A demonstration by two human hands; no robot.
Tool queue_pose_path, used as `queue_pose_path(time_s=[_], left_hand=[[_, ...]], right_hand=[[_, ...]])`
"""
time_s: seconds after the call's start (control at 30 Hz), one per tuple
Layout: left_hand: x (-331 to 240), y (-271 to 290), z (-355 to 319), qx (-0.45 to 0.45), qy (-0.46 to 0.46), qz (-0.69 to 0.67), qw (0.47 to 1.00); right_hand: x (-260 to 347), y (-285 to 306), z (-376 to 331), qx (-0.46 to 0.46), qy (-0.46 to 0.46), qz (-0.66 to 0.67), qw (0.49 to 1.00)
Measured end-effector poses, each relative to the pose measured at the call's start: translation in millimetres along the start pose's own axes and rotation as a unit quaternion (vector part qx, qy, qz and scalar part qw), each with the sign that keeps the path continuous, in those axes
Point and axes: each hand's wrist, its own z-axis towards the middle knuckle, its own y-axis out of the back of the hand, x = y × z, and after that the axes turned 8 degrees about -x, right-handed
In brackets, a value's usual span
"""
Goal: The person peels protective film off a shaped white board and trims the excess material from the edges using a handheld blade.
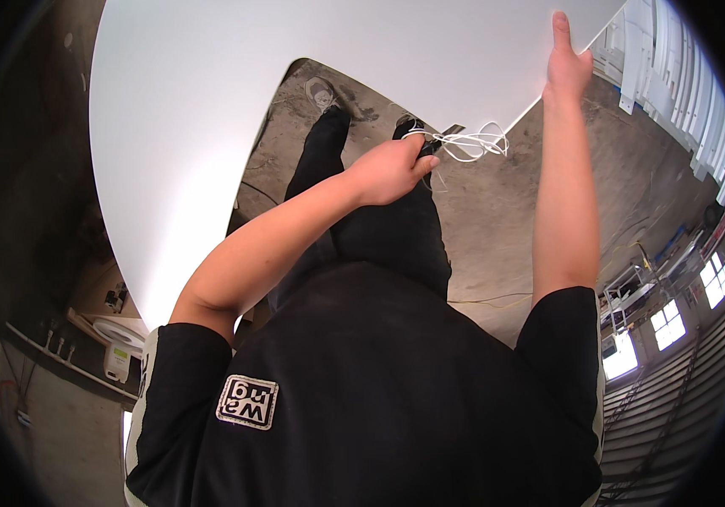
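Note:
A large smooth white panel (185, 76) with a curved outer edge and a cut-away inner corner spreads across the upper part of the view. On its right edge is my right hand (567, 72), thumb laid along the top face and the other fingers mostly hidden at the rim. Below the panel's near corner, my left hand (389, 171) is closed around a looped bundle of thin white cord (482, 142). Something small and black (430, 148) shows beside its fingers; its kind is unclear.
A stained concrete floor (497, 220) lies beneath. Long white strips (683, 93) are stacked at upper right, near a metal frame rack (629, 296). At lower left, a shelf (75, 367) stands by a white container (117, 362). A thin cable (489, 300) crosses the floor.

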Motion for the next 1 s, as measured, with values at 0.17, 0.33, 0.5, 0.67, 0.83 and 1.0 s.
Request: queue_pose_path(time_s=[0.17,0.33,0.5,0.67,0.83,1.0], left_hand=[[2.5,-35.3,7.8,-0.015,-0.016,-0.003,1.000],[-2.9,-65.4,4.0,-0.049,0.037,-0.072,0.996],[-13.6,-94.2,4.0,-0.090,0.065,-0.148,0.983],[-31.1,-128.4,8.4,-0.122,0.101,-0.289,0.944],[-41.3,-164.9,13.0,-0.211,0.087,-0.408,0.884],[-48.3,-183.5,10.5,-0.292,0.111,-0.471,0.825]], right_hand=[[12.3,-4.8,-11.5,0.002,-0.009,0.034,0.999],[10.3,-10.3,-14.6,0.010,0.057,0.046,0.997],[11.9,-7.1,-9.4,0.044,0.072,0.044,0.995],[25.2,-3.4,-17.3,0.079,-0.019,0.112,0.990],[11.1,-2.0,-3.8,0.125,-0.015,0.113,0.986],[14.3,20.6,55.9,0.238,-0.080,0.019,0.968]])
